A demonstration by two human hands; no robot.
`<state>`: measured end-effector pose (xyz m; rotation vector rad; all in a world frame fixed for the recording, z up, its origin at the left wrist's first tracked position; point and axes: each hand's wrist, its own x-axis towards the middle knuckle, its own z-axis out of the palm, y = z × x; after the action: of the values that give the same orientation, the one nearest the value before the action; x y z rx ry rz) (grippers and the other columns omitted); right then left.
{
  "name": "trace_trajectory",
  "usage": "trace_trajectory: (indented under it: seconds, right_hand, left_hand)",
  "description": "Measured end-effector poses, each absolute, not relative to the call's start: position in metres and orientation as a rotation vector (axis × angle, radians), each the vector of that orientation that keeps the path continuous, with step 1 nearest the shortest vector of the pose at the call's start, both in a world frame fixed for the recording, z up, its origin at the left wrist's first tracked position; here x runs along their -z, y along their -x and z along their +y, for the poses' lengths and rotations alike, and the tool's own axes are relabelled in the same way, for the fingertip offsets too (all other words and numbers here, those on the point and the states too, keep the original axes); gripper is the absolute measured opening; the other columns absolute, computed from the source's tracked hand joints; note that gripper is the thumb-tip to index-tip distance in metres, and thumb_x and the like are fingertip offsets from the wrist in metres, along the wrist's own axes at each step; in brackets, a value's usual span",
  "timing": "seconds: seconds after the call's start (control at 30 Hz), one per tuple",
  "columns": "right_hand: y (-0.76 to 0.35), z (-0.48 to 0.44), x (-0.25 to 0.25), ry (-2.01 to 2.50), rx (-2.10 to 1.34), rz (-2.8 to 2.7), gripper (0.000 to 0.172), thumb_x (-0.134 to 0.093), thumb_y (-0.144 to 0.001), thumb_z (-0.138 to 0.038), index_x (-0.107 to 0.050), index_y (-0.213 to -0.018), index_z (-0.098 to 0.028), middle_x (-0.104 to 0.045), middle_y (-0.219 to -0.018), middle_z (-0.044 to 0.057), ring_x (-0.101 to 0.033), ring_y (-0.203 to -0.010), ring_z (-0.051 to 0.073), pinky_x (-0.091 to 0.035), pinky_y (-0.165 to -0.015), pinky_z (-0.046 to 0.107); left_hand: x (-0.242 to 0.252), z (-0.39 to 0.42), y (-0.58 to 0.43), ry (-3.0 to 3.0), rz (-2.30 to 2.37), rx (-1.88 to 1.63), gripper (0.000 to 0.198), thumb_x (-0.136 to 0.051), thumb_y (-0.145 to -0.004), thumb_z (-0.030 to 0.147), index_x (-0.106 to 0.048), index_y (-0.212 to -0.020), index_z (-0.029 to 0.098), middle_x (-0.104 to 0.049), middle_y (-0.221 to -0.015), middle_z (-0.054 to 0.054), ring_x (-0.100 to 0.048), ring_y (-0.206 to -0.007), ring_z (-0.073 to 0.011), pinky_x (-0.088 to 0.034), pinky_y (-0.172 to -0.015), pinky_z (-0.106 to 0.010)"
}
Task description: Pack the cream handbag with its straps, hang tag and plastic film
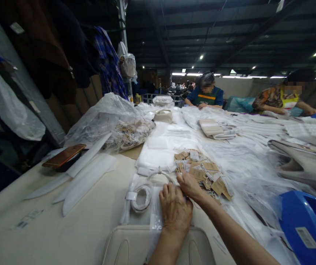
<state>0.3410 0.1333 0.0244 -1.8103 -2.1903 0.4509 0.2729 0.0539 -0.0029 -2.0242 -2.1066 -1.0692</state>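
A beige handbag [131, 239] lies on the table right in front of me, partly under clear plastic. Above its body sits a coiled strap [141, 209] in white wrapping, and behind that a thin handle [158, 176] curves up with a metal ring. My left hand [176, 208] is over the right part of the bag, back up, its bent fingers close to the handle's end. Beside it my right hand [188, 186] is closed, thumb and fingers pinched together at the same spot. Whatever the fingertips grip is hidden. Brown paper hang tags [202, 169] lie heaped just beyond my right hand.
White foam-like strips [84, 182] and a phone [64, 155] are on the left. A plastic bag of tags [132, 132] stands behind them. To the right are a blue tape dispenser-like object [302, 224] and a grey bag [306, 162]. Two co-workers [206, 94] sit across the table.
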Motion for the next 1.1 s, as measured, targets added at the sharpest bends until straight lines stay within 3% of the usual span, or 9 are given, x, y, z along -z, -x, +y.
trace_trajectory:
  seconds: [0.13,0.27,0.33,0.5,0.63,0.73,0.83,0.97,1.1]
  right_hand:
    - [-0.343,0.127,-0.026,1.766,-0.369,-2.186,0.034,-0.039,-0.093,-0.029,-0.057,-0.066,-0.016,-0.057,-0.062,0.002,-0.054,-0.061,0.014,-0.041,-0.060,0.026]
    - [-0.340,0.108,-0.039,1.698,-0.149,-2.063,0.037,-0.041,-0.089,-0.043,-0.058,-0.095,-0.010,-0.061,-0.091,0.016,-0.057,-0.087,0.026,-0.043,-0.076,0.037]
    - [-0.330,0.096,-0.048,1.503,-0.083,-2.009,0.036,-0.041,-0.088,-0.040,-0.056,-0.102,-0.010,-0.060,-0.098,0.017,-0.054,-0.095,0.027,-0.041,-0.084,0.039]
    - [-0.274,0.085,-0.068,1.361,-0.428,-2.227,0.027,-0.040,-0.090,-0.029,-0.056,-0.107,-0.015,-0.064,-0.100,0.009,-0.060,-0.088,0.017,-0.042,-0.081,0.027]
    - [-0.224,0.099,-0.070,1.550,-0.510,-2.323,0.038,-0.041,-0.090,-0.042,-0.060,-0.101,-0.011,-0.068,-0.092,0.015,-0.064,-0.088,0.026,-0.044,-0.072,0.032]
    - [-0.201,0.105,-0.068,1.613,-0.515,-2.414,0.042,-0.046,-0.085,-0.047,-0.063,-0.090,-0.010,-0.069,-0.089,0.020,-0.065,-0.089,0.033,-0.043,-0.069,0.036]
    - [-0.191,0.107,-0.066,1.645,-0.476,-2.464,0.033,-0.049,-0.083,-0.041,-0.063,-0.090,-0.012,-0.069,-0.092,0.019,-0.064,-0.092,0.034,-0.041,-0.069,0.035]
    - [-0.190,0.110,-0.058,1.709,-0.406,-2.473,0.023,-0.040,-0.084,-0.022,-0.058,-0.095,-0.014,-0.069,-0.088,0.015,-0.065,-0.088,0.031,-0.037,-0.063,0.031]
    - [-0.193,0.115,-0.047,1.753,-0.335,-2.458,0.024,-0.035,-0.085,-0.016,-0.055,-0.097,-0.014,-0.069,-0.085,0.015,-0.065,-0.085,0.029,-0.032,-0.059,0.030]
  left_hand:
    - [0.007,0.056,-0.277,2.017,-2.107,1.077,0.013,-0.060,-0.074,0.021,-0.064,-0.084,0.014,-0.061,-0.094,-0.013,-0.052,-0.093,-0.0309,-0.045,-0.079,-0.048]
    - [-0.002,0.044,-0.262,2.104,-1.954,1.216,0.045,-0.062,-0.071,0.024,-0.056,-0.113,0.008,-0.062,-0.105,-0.015,-0.054,-0.100,-0.0300,-0.046,-0.088,-0.045]
    - [-0.012,0.033,-0.237,2.080,-1.812,1.289,0.047,-0.057,-0.075,0.020,-0.051,-0.121,0.011,-0.058,-0.118,-0.014,-0.049,-0.111,-0.0287,-0.041,-0.096,-0.044]
    - [-0.029,0.025,-0.151,1.587,-2.500,1.326,0.031,-0.050,-0.082,0.024,-0.056,-0.108,0.009,-0.056,-0.113,-0.018,-0.049,-0.110,-0.0314,-0.038,-0.096,-0.048]
    - [-0.024,0.038,-0.125,1.666,-2.835,1.240,0.016,-0.059,-0.078,0.028,-0.060,-0.086,0.014,-0.065,-0.088,-0.010,-0.062,-0.087,-0.0234,-0.048,-0.075,-0.031]
    - [-0.020,0.044,-0.132,1.658,-2.909,1.220,0.024,-0.062,-0.077,0.027,-0.058,-0.095,0.011,-0.066,-0.095,-0.013,-0.062,-0.093,-0.0230,-0.047,-0.075,-0.027]
    - [-0.020,0.045,-0.142,1.683,-2.916,1.208,0.039,-0.062,-0.075,0.025,-0.055,-0.109,0.008,-0.065,-0.103,-0.015,-0.060,-0.100,-0.0250,-0.046,-0.082,-0.029]
    - [-0.024,0.042,-0.148,1.756,-2.916,1.134,0.033,-0.053,-0.080,0.020,-0.056,-0.111,0.009,-0.065,-0.107,-0.014,-0.058,-0.105,-0.0291,-0.041,-0.094,-0.040]
    - [-0.021,0.038,-0.150,1.792,-2.952,0.992,0.036,-0.050,-0.083,0.020,-0.054,-0.115,0.005,-0.062,-0.113,-0.018,-0.052,-0.113,-0.0326,-0.035,-0.100,-0.048]
